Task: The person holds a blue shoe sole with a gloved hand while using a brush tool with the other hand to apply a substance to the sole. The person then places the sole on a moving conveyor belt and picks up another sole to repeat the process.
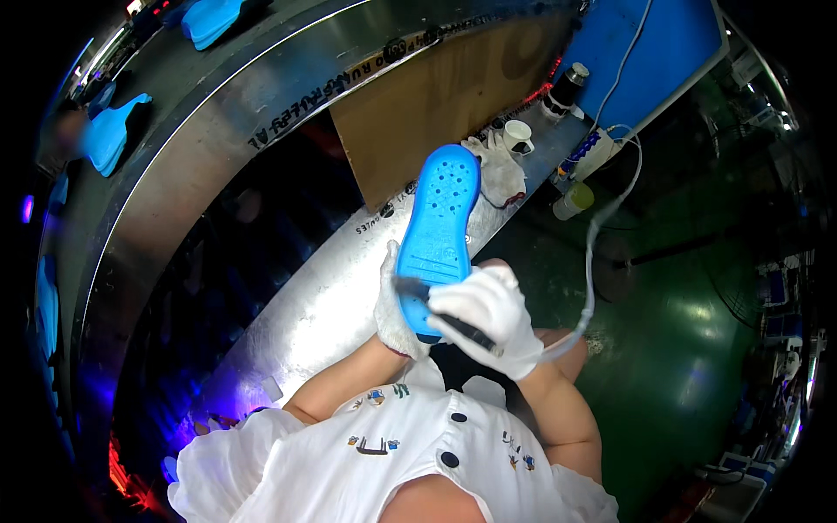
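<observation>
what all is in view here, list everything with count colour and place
sole: 1, blue, centre, held up in the left hand
tool: 1, dark, across the sole's near end, in the right hand
hose: 1, pale, from the tool up the right side
bench: 1, shiny metal, under the hands
board: 1, brown, top centre
cloth: 1, white, on the bench beyond the sole
cup: 1, white, beside the cloth
flask: 1, dark with a silver cap, top right
bottle: 1, pale yellow-green, right of the cloth
panel: 1, blue, top right
far soles: several, blue, upper left
floor: green, right
left hand: white glove, grips the sole
right hand: white glove, grips the tool
</observation>
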The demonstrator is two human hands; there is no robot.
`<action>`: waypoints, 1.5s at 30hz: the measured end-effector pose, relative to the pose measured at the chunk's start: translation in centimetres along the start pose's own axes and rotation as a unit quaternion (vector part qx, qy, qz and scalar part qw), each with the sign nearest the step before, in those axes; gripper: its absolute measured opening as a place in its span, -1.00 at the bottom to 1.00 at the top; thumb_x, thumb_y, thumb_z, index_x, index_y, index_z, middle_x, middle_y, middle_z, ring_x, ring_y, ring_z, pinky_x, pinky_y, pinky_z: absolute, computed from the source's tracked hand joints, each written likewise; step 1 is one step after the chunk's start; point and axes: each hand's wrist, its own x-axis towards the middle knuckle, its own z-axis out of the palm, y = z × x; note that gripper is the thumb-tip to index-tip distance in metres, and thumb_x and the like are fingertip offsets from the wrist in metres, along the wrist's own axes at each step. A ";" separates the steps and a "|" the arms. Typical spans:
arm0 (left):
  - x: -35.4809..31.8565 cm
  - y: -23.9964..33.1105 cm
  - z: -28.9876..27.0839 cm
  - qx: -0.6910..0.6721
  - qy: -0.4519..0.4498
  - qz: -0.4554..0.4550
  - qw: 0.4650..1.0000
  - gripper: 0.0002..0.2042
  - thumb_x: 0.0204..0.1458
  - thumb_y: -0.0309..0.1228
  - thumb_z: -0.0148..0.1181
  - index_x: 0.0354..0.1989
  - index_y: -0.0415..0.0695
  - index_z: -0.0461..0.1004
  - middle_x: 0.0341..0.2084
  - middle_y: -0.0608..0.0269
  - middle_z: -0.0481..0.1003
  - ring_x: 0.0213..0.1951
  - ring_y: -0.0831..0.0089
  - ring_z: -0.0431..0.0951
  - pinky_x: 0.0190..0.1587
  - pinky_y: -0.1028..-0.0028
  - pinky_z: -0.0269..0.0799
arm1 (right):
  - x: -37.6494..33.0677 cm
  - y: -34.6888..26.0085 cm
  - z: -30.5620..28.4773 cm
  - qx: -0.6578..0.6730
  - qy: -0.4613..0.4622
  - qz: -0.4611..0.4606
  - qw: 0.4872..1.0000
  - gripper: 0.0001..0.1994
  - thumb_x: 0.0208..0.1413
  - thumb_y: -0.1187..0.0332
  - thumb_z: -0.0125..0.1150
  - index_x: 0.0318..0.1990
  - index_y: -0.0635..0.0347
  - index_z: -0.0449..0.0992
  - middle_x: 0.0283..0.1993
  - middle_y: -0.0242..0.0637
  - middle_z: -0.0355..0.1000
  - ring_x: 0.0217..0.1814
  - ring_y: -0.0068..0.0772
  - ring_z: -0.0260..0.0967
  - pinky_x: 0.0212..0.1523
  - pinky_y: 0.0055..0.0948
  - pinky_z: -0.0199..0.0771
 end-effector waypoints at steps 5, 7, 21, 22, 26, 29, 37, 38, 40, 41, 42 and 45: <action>-0.4 1.6 -0.6 0.038 -0.117 -0.126 0.984 -0.13 0.12 0.38 -0.27 0.23 -0.25 0.27 0.02 -0.28 0.43 -0.03 -0.11 0.53 0.01 0.07 0.53 | 0.0 0.7 -0.5 -0.031 0.087 0.065 0.994 -0.76 -0.24 0.45 0.49 -0.33 0.10 0.60 -0.28 -0.39 0.57 -0.30 -0.31 0.44 -0.08 -0.33 0.33; 0.1 0.4 1.0 -0.031 -0.008 -0.008 0.999 -0.14 0.14 0.36 -0.28 0.21 -0.27 0.28 -0.04 -0.26 0.47 -0.05 -0.08 0.54 -0.06 0.04 0.56 | -0.2 -0.9 0.0 0.013 0.030 0.019 0.999 -0.76 -0.26 0.45 0.49 -0.36 0.07 0.59 -0.30 -0.39 0.56 -0.30 -0.32 0.44 0.00 -0.33 0.33; 0.9 2.2 2.3 0.118 -0.064 -0.041 0.990 -0.11 0.14 0.35 -0.27 0.29 -0.33 0.19 -0.02 -0.36 0.44 -0.14 -0.10 0.58 -0.09 0.04 0.56 | -0.6 -0.1 -0.9 -0.052 0.042 0.015 0.998 -0.77 -0.23 0.40 0.51 -0.38 0.06 0.57 -0.42 -0.38 0.48 -0.40 -0.30 0.39 -0.18 -0.32 0.35; 1.0 2.3 2.6 0.097 -0.052 -0.042 0.993 -0.13 0.15 0.32 -0.27 0.28 -0.32 0.20 -0.01 -0.36 0.43 -0.13 -0.13 0.57 -0.09 0.00 0.54 | -0.2 -1.6 -1.1 -0.077 0.004 -0.016 0.997 -0.75 -0.23 0.41 0.51 -0.34 0.07 0.58 -0.38 -0.36 0.51 -0.39 -0.30 0.41 -0.18 -0.35 0.36; 0.6 3.2 3.1 0.115 -0.050 -0.085 0.988 -0.19 0.19 0.26 -0.27 0.27 -0.31 0.22 -0.02 -0.33 0.45 -0.17 -0.19 0.55 -0.10 -0.01 0.54 | -0.6 -0.5 -0.4 0.099 0.004 0.013 0.995 -0.72 -0.16 0.38 0.48 -0.23 0.06 0.57 -0.34 -0.36 0.51 -0.36 -0.27 0.46 -0.28 -0.35 0.38; 1.4 4.3 2.2 0.047 -0.232 -0.178 0.955 -0.21 0.20 0.23 -0.21 0.30 -0.29 0.19 -0.01 -0.36 0.44 -0.13 -0.18 0.55 -0.09 0.03 0.55 | -1.0 0.0 -0.3 0.005 0.008 0.022 1.000 -0.75 -0.12 0.38 0.46 -0.25 0.08 0.57 -0.33 -0.35 0.53 -0.39 -0.25 0.45 -0.33 -0.29 0.42; 2.8 5.9 2.1 0.276 -0.087 -0.216 0.933 -0.31 0.22 0.15 -0.12 0.32 -0.17 0.23 0.05 -0.16 0.46 -0.02 -0.03 0.54 0.05 0.19 0.49 | -0.1 -0.6 -0.4 0.127 -0.004 0.077 0.989 -0.76 -0.10 0.50 0.47 -0.22 0.24 0.62 -0.22 -0.23 0.61 -0.27 -0.36 0.57 -0.19 -0.46 0.56; 2.8 6.0 2.1 0.307 -0.083 -0.213 0.924 -0.32 0.22 0.14 -0.11 0.32 -0.17 0.24 0.05 -0.15 0.46 -0.02 -0.01 0.54 0.05 0.19 0.49 | -0.3 -1.9 -0.8 0.071 -0.058 0.058 0.994 -0.77 -0.10 0.49 0.47 -0.23 0.22 0.63 -0.21 -0.20 0.60 -0.28 -0.33 0.57 -0.20 -0.43 0.56; 2.7 6.1 2.2 0.362 -0.077 -0.213 0.904 -0.33 0.22 0.13 -0.10 0.30 -0.17 0.25 0.03 -0.14 0.47 -0.03 0.02 0.54 0.05 0.21 0.49 | -0.5 -3.0 -0.6 0.055 -0.100 0.060 0.992 -0.78 -0.09 0.46 0.47 -0.24 0.21 0.63 -0.21 -0.19 0.60 -0.25 -0.33 0.58 -0.18 -0.43 0.57; 3.1 6.1 2.5 0.391 -0.077 -0.211 0.893 -0.34 0.22 0.12 -0.10 0.30 -0.17 0.26 0.03 -0.13 0.48 -0.03 0.03 0.55 0.05 0.22 0.50 | -0.3 -3.1 -0.9 0.053 -0.097 0.065 0.992 -0.78 -0.09 0.47 0.47 -0.24 0.23 0.62 -0.20 -0.19 0.60 -0.23 -0.35 0.59 -0.17 -0.44 0.57; 2.2 6.7 2.6 0.421 -0.063 -0.197 0.883 -0.35 0.22 0.11 -0.09 0.29 -0.17 0.27 0.02 -0.12 0.48 -0.03 0.05 0.55 0.04 0.23 0.50 | 0.1 -2.8 -0.4 0.147 -0.047 0.104 0.982 -0.77 -0.08 0.49 0.46 -0.23 0.26 0.61 -0.20 -0.20 0.60 -0.23 -0.40 0.59 -0.16 -0.46 0.57; 3.0 6.9 2.6 0.473 -0.069 -0.200 0.855 -0.37 0.22 0.09 -0.08 0.27 -0.18 0.29 0.00 -0.10 0.49 -0.04 0.09 0.56 0.04 0.25 0.50 | -0.4 -0.5 0.2 0.091 -0.013 0.064 0.994 -0.78 -0.10 0.42 0.44 -0.23 0.16 0.62 -0.25 -0.28 0.59 -0.30 -0.31 0.57 -0.28 -0.46 0.56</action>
